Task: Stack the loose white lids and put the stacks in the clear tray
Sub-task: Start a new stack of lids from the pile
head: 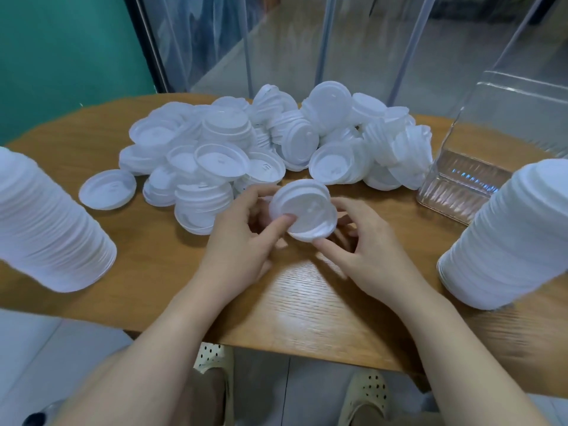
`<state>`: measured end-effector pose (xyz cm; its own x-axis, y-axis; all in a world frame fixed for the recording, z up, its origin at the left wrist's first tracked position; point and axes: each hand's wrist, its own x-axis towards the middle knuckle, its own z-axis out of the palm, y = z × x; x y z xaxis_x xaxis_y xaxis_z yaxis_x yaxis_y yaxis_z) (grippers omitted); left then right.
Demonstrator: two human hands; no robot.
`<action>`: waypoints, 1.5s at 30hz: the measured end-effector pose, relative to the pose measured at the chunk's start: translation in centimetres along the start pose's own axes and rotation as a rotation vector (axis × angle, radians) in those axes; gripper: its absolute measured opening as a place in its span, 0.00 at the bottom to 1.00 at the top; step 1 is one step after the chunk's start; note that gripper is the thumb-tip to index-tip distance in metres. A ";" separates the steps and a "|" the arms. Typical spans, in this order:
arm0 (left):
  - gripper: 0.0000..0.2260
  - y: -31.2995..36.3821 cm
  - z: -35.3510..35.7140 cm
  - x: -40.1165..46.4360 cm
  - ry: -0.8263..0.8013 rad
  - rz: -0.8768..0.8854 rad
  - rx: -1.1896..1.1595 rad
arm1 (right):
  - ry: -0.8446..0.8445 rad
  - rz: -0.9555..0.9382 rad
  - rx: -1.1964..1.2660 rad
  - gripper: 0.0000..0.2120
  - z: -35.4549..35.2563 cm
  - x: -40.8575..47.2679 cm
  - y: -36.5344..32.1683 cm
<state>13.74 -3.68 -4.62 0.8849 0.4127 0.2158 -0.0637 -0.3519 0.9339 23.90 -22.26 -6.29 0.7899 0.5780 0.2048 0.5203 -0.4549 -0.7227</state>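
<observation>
Both hands hold a short stack of lids point(302, 212) just above the surface point(307, 302), centre near. Left hand point(242, 238) and right hand point(365, 241): fingers pinching its rim. Loose lid pile point(246, 149) far centre. Clear tray point(467, 182) right. Tall stacks at left point(46, 229) and right point(507, 244).

Table point(307, 302): wood, visible grain, satin sheen near front edge.
Lids point(246, 149), heap at 12 o'clock: thin white plastic, smooth, ridged rims, faint gloss.
Stacks at 9 point(52, 229) and 3 o'clock point(507, 241): same white plastic.
Tray point(467, 182), 2 o'clock: clear ribbed plastic, glossy.
Shoes point(367, 392), 6 o'clock: matt cream, perforated.
</observation>
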 end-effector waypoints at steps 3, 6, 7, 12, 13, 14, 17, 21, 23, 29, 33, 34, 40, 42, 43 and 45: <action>0.17 0.2 -1.3 -0.8 0.003 -0.025 -0.038 | -0.019 -0.028 -0.032 0.35 0.3 0.0 -0.1; 0.13 0.0 -3.1 -1.6 -0.027 -0.106 -0.015 | -0.047 0.000 -0.129 0.38 0.5 0.2 -0.2; 0.10 -0.2 -3.6 -1.9 -0.048 -0.117 0.045 | -0.048 -0.002 -0.145 0.36 0.5 0.3 -0.2; 0.06 -0.8 -4.7 -3.0 -0.065 -0.107 0.361 | -0.059 -0.047 -0.264 0.21 0.3 0.5 -0.6; 0.06 -0.8 -4.6 -3.1 -0.068 -0.101 0.403 | -0.058 -0.038 -0.285 0.20 0.2 0.5 -0.7; 0.06 -0.9 -4.5 -3.2 -0.069 -0.089 0.451 | -0.056 -0.027 -0.296 0.19 0.1 0.6 -0.7; 0.10 -1.2 -3.7 -3.3 -0.043 -0.065 0.590 | -0.011 -0.028 -0.295 0.12 0.0 0.8 -0.3; 0.11 -1.0 -2.7 -3.3 -0.019 -0.058 0.689 | 0.064 -0.106 -0.275 0.05 0.4 0.9 0.5; 0.12 -1.0 -2.4 -3.2 -0.028 -0.042 0.701 | 0.071 -0.122 -0.232 0.03 0.6 0.9 0.6; 0.25 -0.9 -1.2 -2.6 -0.208 0.048 0.569 | 0.062 -0.057 -0.219 0.05 0.0 0.7 0.9; 0.36 -1.3 -0.6 -2.8 -0.284 0.070 0.589 | 0.079 -0.145 -0.378 0.05 -0.7 0.6 1.2; 0.36 -1.3 -0.5 -2.7 -0.289 0.081 0.594 | 0.100 -0.165 -0.398 0.05 -0.8 0.5 1.3; 0.34 -1.2 0.2 -2.4 -0.263 0.117 0.638 | 0.174 -0.184 -0.361 0.01 -1.2 0.9 1.2; 0.34 -1.3 0.2 -2.4 -0.260 0.108 0.647 | 0.167 -0.167 -0.295 0.02 -1.3 0.9 1.4; 0.34 -1.3 0.2 -2.4 -0.260 0.100 0.648 | 0.163 -0.165 -0.257 0.02 -1.3 0.9 1.4; 0.34 -1.3 0.3 -2.4 -0.262 0.089 0.652 | 0.150 -0.151 -0.180 0.03 -1.3 0.8 1.5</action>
<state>11.82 -4.42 -6.44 0.9763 0.1723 0.1312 0.0762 -0.8403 0.5367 25.72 -23.36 -6.37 0.7314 0.5478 0.4060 0.6743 -0.4924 -0.5503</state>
